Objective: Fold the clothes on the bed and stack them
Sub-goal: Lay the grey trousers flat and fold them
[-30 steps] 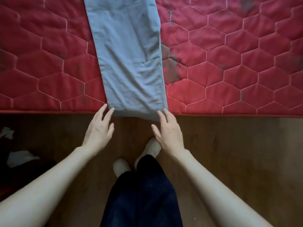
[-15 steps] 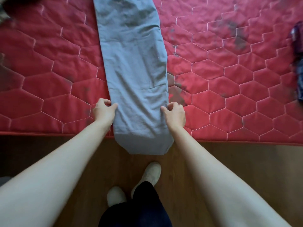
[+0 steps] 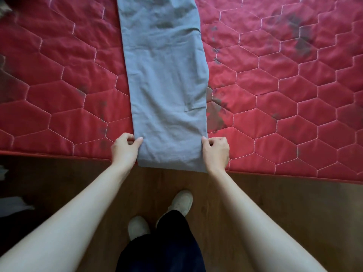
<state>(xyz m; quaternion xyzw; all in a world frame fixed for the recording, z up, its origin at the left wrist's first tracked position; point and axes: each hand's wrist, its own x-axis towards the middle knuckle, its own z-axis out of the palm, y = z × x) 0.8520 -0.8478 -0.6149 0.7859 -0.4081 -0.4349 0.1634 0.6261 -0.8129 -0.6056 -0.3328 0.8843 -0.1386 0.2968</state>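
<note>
A grey-blue garment (image 3: 167, 85) lies folded into a long narrow strip on the red quilted mattress (image 3: 294, 95), running from the top of the view down to the bed's near edge, where its end hangs slightly over. My left hand (image 3: 124, 149) pinches the strip's left edge near that end. My right hand (image 3: 216, 152) pinches the right edge at the same height. The garment's far end is cut off by the top of the view.
Dark stains mark the mattress beside the garment and at the upper right. A wooden floor (image 3: 284, 213) lies below the bed edge, with my feet (image 3: 163, 214) on it. Pale cloth or paper (image 3: 13, 205) lies on the floor at the far left.
Both hands went from open at the hanging end of the garment to gripping its side edges. The overhanging end has been drawn up nearer the bed edge.
</note>
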